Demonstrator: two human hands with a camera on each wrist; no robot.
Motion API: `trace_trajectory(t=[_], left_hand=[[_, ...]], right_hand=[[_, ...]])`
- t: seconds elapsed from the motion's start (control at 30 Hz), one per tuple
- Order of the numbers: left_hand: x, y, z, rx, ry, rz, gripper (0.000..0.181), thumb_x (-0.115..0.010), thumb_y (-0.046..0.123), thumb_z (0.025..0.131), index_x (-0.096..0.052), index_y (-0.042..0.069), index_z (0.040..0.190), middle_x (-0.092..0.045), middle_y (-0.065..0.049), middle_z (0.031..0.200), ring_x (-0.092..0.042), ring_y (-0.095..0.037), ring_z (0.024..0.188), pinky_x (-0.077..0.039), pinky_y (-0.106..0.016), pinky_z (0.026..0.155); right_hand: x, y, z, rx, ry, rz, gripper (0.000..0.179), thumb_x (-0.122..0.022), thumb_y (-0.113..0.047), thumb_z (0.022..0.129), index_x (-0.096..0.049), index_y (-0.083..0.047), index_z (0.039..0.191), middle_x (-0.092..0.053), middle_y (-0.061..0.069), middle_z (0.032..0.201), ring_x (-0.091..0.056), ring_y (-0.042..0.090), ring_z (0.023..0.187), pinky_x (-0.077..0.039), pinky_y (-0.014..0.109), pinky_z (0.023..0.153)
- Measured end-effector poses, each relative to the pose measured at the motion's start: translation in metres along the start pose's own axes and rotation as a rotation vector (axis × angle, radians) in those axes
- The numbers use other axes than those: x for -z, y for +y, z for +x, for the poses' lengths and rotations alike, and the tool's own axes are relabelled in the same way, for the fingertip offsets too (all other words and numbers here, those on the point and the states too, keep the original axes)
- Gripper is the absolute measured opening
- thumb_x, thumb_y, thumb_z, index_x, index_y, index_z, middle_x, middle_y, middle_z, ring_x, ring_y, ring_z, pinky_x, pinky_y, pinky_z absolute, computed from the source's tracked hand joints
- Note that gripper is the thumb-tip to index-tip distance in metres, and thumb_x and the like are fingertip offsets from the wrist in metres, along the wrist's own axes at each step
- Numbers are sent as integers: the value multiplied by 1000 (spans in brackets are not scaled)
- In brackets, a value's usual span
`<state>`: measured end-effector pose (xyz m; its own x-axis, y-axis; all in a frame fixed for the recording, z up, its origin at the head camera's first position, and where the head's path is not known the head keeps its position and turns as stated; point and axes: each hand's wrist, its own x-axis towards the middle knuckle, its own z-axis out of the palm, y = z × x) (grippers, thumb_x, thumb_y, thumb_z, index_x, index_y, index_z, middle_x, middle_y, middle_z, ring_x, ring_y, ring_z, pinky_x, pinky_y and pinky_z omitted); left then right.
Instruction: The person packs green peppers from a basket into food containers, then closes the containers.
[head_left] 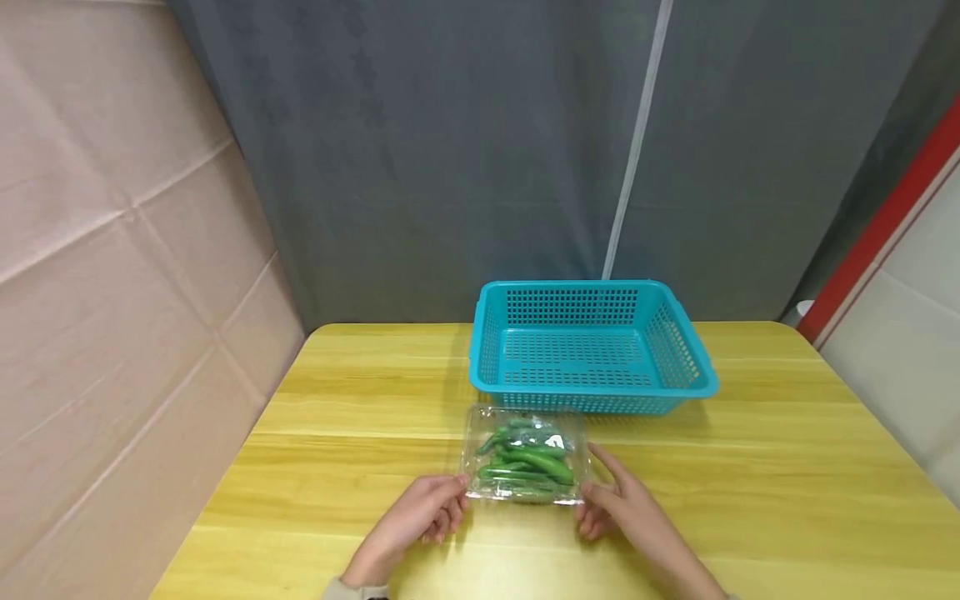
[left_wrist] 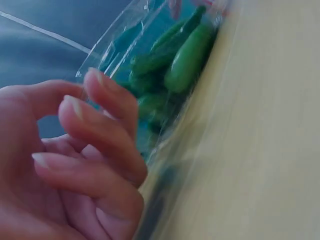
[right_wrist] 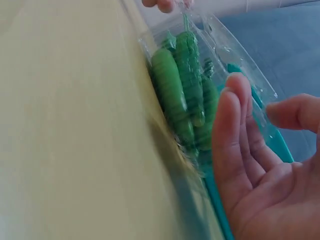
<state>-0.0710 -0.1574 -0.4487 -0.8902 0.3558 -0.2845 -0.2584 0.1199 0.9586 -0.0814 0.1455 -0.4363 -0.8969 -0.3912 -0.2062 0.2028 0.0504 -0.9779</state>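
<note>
A clear plastic box [head_left: 525, 496] with a lid lies in front of the basket. Several long green vegetables [head_left: 536, 460], which look like green peppers, show through it; glare blurs their exact kind. My left hand [head_left: 423, 512] pinches the box's near left corner, thumb on top and the other fingers curled below. At the near right corner my right hand [head_left: 626, 504] holds the box with its thumb, its index finger reaching along the right side. In the right wrist view, the lid's edge passes between thumb and fingers [right_wrist: 227, 135]. The exact contact is partly hidden there.
A turquoise perforated basket [head_left: 592, 392] stands just behind the box on the wooden table [head_left: 337, 467]. Grey cloth [head_left: 450, 167] hangs behind the table's far edge. Pale cloth [head_left: 135, 333] borders the left side, and a red strip [head_left: 885, 225] runs along the right.
</note>
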Motion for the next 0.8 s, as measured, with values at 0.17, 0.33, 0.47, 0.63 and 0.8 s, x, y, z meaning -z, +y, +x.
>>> trace_trajectory(t=[0.17,0.33,0.47,0.63,0.8], left_hand=[[-3,-1,1,-18,-26,-74,44,-47,37,90,-54,-6,83,-53,-1,60,-39,-7,42,-28,-17,35],[-7,-3,3,-31,-26,-134,40,-47,35,90,-54,-3,81,-52,-1,60,-41,-7,44,-28,-17,36],[-12,-4,5,-31,-11,-144,35,-47,33,90,-55,2,77,-52,-1,59,-41,-8,44,-29,-18,36],[-13,-4,5,-21,7,-130,34,-48,33,89,-55,3,75,-52,-1,58,-40,-8,42,-29,-18,36],[-14,-3,11,-34,3,-131,35,-48,33,89,-55,2,76,-54,-2,58,-41,-8,43,-30,-18,37]], right_hand=[[-5,3,0,-10,-33,104,66,-43,-16,93,0,-14,143,-61,27,85,-62,29,68,-51,45,66],[-9,5,0,-19,18,126,64,-41,-13,93,-3,-16,144,-61,26,82,-61,28,65,-52,42,63],[-10,6,-3,-26,63,151,63,-41,-12,92,-5,-16,144,-60,26,81,-61,26,63,-52,41,62],[-12,7,-6,-28,79,167,65,-43,-13,91,-5,-16,144,-60,26,80,-61,27,64,-52,42,63],[-7,6,-5,-13,68,153,65,-43,-14,91,-4,-17,144,-60,26,81,-61,29,65,-51,44,64]])
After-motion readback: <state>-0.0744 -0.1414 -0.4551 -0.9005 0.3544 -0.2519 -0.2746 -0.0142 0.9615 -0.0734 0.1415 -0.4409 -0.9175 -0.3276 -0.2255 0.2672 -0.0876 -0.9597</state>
